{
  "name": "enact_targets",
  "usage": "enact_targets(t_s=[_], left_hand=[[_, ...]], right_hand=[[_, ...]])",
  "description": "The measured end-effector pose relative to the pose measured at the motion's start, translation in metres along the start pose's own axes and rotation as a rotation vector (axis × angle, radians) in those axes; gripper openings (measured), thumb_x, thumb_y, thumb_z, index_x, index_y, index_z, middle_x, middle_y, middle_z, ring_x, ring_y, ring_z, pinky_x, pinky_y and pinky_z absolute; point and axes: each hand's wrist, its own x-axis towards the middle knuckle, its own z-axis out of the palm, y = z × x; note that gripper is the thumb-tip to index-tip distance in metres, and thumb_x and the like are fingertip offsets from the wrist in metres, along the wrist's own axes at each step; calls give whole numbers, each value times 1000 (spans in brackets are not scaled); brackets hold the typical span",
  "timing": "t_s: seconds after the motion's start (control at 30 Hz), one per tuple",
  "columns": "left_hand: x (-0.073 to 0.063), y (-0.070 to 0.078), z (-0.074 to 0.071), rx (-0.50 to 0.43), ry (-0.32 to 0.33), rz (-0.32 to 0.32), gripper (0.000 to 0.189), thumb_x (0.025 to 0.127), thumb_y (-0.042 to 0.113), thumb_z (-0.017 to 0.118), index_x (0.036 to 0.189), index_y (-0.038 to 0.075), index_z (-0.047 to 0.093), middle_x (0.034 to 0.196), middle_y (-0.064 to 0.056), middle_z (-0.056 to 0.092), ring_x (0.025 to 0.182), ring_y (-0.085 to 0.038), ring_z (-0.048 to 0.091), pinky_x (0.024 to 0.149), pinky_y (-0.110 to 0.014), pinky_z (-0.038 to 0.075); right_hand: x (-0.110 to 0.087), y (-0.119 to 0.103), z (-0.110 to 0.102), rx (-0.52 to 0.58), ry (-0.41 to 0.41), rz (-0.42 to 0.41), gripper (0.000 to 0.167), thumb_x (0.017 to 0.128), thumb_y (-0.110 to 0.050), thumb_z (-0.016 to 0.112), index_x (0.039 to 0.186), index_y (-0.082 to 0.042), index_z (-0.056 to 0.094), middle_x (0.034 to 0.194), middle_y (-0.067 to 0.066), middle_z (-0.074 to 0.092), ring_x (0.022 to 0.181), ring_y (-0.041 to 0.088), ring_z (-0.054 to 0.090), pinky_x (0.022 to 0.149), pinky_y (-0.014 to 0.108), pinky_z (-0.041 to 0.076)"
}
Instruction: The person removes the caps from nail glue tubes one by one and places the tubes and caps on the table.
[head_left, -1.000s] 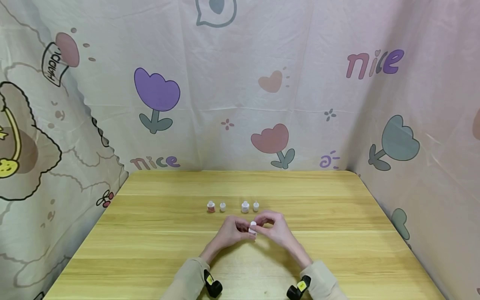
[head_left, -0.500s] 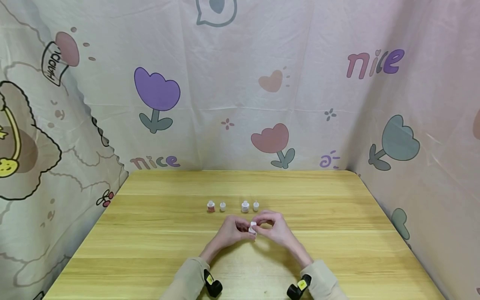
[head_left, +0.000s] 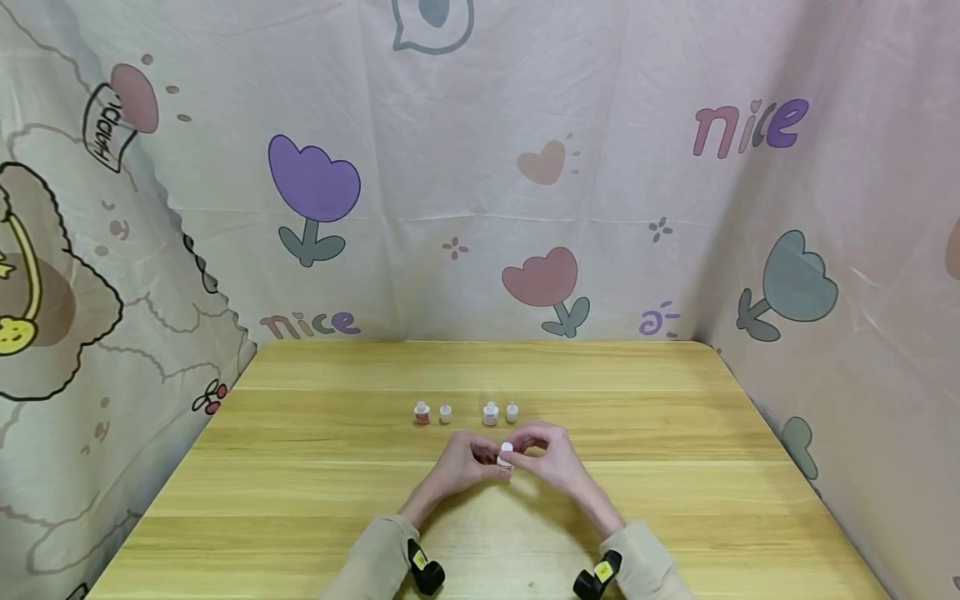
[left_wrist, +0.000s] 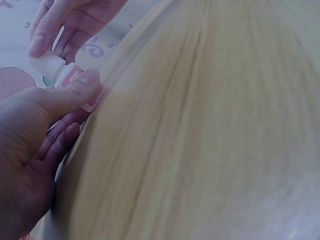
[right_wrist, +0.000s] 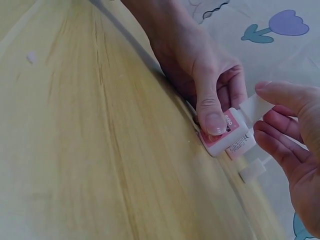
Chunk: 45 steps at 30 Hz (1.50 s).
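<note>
Just in front of a row of small items, my left hand [head_left: 459, 463] grips a small white bottle [right_wrist: 227, 134] with a pink label. Its thumb presses over the label in both wrist views. The right hand [head_left: 553, 458] pinches the white cap [right_wrist: 254, 107] at the bottle's top between thumb and fingers. In the left wrist view the cap [left_wrist: 47, 64] lines up with the bottle's neck, which tilts toward the right hand there. The bottle's lower part is partly hidden by the left fingers.
Behind the hands stand a red-labelled bottle [head_left: 422, 414], a small white cap [head_left: 446, 414], a white bottle [head_left: 491, 414] and another white cap [head_left: 512, 413]. The wooden table [head_left: 300, 500] meets patterned cloth [head_left: 450, 275] at the back and sides.
The right fingertips shift slightly at the cap, and the cap's visible outline changes a little. Both hands stay in place around the bottle; the items behind have not moved.
</note>
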Motion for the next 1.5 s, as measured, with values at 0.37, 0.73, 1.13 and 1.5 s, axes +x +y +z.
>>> enact_targets(t_s=[0.37, 0.73, 1.13, 1.5], left_hand=[[-1, 2, -1, 13, 3, -13, 15, 76, 15, 88, 89, 12, 80, 75, -5, 76, 58, 1, 58, 55, -16, 47], [-1, 3, 0, -6, 7, 6, 14, 76, 11, 87, 87, 11, 80, 73, -8, 76, 58, 1, 57, 54, -16, 45], [0, 1, 0, 2, 4, 2, 14, 76, 12, 87, 88, 11, 80, 75, -7, 76, 58, 1, 58, 54, -16, 47], [-1, 2, -1, -1, -3, 1, 14, 77, 11, 87, 88, 11, 80, 76, -7, 77, 59, 1, 58, 55, -16, 47]], right_hand=[[0, 23, 1, 77, -18, -84, 14, 85, -4, 78, 98, -2, 76, 97, 15, 73, 85, 5, 67, 88, 29, 59], [-1, 18, 5, 3, 45, -39, 15, 81, 1, 80, 94, 2, 72, 92, 19, 73, 81, 18, 68, 82, 41, 60], [-3, -13, -1, 20, 16, -87, 11, 82, 6, 76, 93, 5, 73, 91, 20, 72, 80, 12, 67, 84, 38, 61], [-3, -9, -2, 58, -15, -97, 16, 82, 8, 75, 98, 10, 71, 97, 24, 72, 85, 20, 70, 85, 47, 60]])
